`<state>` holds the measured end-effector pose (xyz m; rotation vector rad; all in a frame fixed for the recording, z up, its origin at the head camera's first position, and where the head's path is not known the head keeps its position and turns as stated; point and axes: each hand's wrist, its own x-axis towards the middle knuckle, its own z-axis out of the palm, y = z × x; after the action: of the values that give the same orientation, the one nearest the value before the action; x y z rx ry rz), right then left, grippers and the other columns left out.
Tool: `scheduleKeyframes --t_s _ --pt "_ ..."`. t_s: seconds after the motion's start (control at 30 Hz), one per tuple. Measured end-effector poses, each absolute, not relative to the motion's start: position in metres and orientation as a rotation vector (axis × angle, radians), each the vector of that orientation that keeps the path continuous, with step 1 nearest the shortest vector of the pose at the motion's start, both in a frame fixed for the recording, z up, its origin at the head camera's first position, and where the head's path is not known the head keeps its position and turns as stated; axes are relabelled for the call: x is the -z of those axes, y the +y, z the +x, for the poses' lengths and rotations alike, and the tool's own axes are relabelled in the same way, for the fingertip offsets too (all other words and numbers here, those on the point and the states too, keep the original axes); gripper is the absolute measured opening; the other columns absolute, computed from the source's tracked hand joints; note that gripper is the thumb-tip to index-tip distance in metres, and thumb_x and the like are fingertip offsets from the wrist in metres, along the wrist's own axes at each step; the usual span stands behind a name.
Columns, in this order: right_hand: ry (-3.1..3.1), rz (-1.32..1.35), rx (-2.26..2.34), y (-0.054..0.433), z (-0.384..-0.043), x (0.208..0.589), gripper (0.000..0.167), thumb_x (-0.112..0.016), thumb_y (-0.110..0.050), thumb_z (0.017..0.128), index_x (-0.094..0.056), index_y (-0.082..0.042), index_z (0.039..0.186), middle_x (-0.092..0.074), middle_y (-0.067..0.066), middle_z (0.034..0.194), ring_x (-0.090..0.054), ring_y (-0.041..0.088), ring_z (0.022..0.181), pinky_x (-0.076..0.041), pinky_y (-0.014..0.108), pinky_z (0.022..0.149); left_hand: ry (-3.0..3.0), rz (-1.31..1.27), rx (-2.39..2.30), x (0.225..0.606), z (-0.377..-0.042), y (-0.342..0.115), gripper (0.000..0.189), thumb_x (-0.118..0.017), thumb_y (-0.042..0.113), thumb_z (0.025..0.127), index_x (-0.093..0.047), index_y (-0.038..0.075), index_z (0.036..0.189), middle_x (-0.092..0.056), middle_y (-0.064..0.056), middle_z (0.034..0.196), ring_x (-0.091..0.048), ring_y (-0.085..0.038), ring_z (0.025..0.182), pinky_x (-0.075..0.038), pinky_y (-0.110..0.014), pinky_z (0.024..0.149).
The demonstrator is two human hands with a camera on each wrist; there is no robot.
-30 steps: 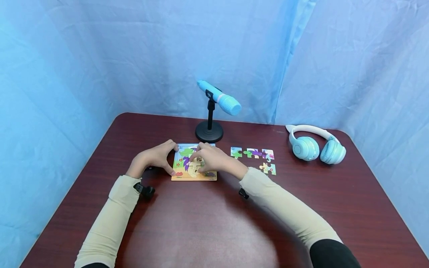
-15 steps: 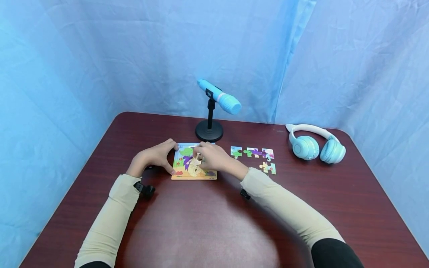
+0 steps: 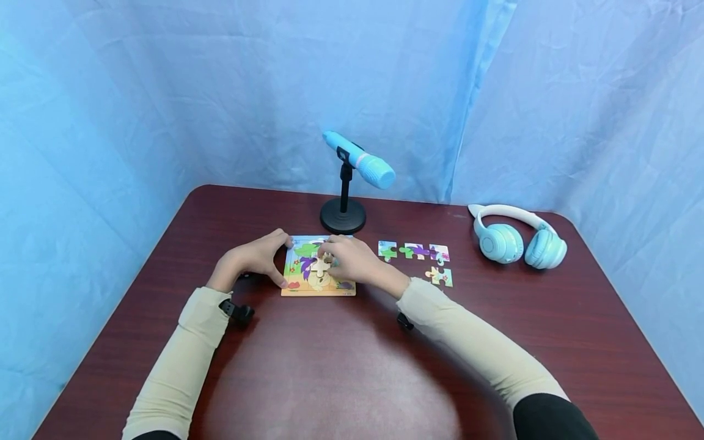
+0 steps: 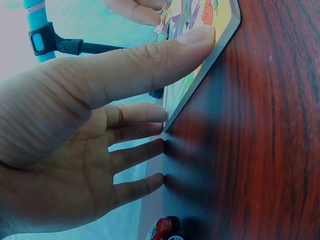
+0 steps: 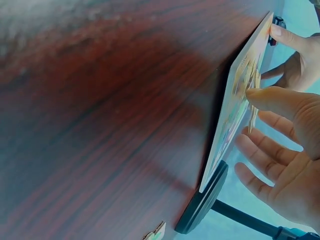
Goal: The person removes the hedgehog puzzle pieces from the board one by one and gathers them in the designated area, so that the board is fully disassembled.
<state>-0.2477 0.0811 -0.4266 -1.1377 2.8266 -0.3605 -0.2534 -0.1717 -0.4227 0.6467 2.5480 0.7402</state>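
Observation:
A jigsaw board (image 3: 318, 293) with a colourful cartoon picture lies flat on the table. My left hand (image 3: 254, 255) is at its left edge. In the left wrist view the straight left thumb (image 4: 150, 65) rests on the board's corner, and the index fingertip reaches the far corner. My right hand (image 3: 352, 260) is over the board's right half. It pinches a pale puzzle piece (image 5: 253, 117) between thumb and fingers, close over the picture. The right hand hides part of the board in the head view.
Several loose puzzle pieces (image 3: 415, 251) lie right of the board. Behind it stands a blue microphone (image 3: 360, 160) on a black stand (image 3: 343, 215). Headphones (image 3: 502, 243) lie at the back right. A small red and black object (image 4: 167, 229) sits beyond the left hand. Blue curtains surround the table.
My right hand has shifted slightly to the right and turned the pinched puzzle piece a little over the board. The left hand stays in place at the board's edge.

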Motion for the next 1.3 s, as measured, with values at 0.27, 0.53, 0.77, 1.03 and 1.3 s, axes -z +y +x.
scheduleKeyframes --t_s 0.27,0.53,0.77,1.03,1.3 --pt "2.833 -1.177 0.44 0.095 -0.246 0.424 0.025 -0.076 -0.019 0.09 -0.075 -0.017 0.115 -0.07 0.002 0.113 -0.065 0.017 0.091 -0.054 0.031 0.072 2.548 0.655 -0.742 0.424 -0.254 -0.172 0.081 -0.093 0.02 0.074 -0.046 -0.004 0.135 -0.044 -0.02 0.135 -0.043 -0.034 0.128 -0.042 -0.052 0.11" --pt "2.784 -1.151 0.521 0.125 -0.242 0.418 0.025 -0.076 -0.016 0.091 -0.075 -0.014 0.116 -0.071 0.005 0.118 -0.066 0.021 0.105 -0.056 0.039 0.089 2.551 0.65 -0.747 0.424 -0.253 -0.173 0.08 -0.093 0.019 0.074 -0.045 -0.004 0.134 -0.044 -0.02 0.136 -0.042 -0.034 0.128 -0.042 -0.052 0.11" --pt "2.789 -1.083 0.542 0.159 -0.238 0.414 0.024 -0.076 -0.017 0.091 -0.075 -0.014 0.115 -0.07 0.004 0.116 -0.064 0.021 0.109 -0.055 0.041 0.095 2.545 0.635 -0.754 0.423 -0.253 -0.172 0.08 -0.092 0.019 0.074 -0.045 -0.004 0.134 -0.043 -0.02 0.136 -0.042 -0.034 0.128 -0.043 -0.051 0.11" --pt "2.795 -1.064 0.548 0.197 -0.233 0.415 0.022 -0.077 -0.011 0.089 -0.076 -0.013 0.111 -0.07 0.004 0.111 -0.064 0.021 0.101 -0.055 0.041 0.089 2.552 0.645 -0.743 0.422 -0.252 -0.171 0.08 -0.092 0.019 0.074 -0.045 -0.004 0.134 -0.044 -0.02 0.135 -0.042 -0.034 0.127 -0.043 -0.051 0.109" --pt "2.801 -1.125 0.521 0.226 -0.229 0.417 0.021 -0.077 -0.007 0.087 -0.075 -0.01 0.108 -0.071 0.005 0.107 -0.065 0.022 0.1 -0.054 0.043 0.087 2.55 0.647 -0.745 0.422 -0.252 -0.172 0.08 -0.092 0.019 0.074 -0.045 -0.005 0.135 -0.043 -0.02 0.136 -0.042 -0.034 0.128 -0.043 -0.051 0.11"
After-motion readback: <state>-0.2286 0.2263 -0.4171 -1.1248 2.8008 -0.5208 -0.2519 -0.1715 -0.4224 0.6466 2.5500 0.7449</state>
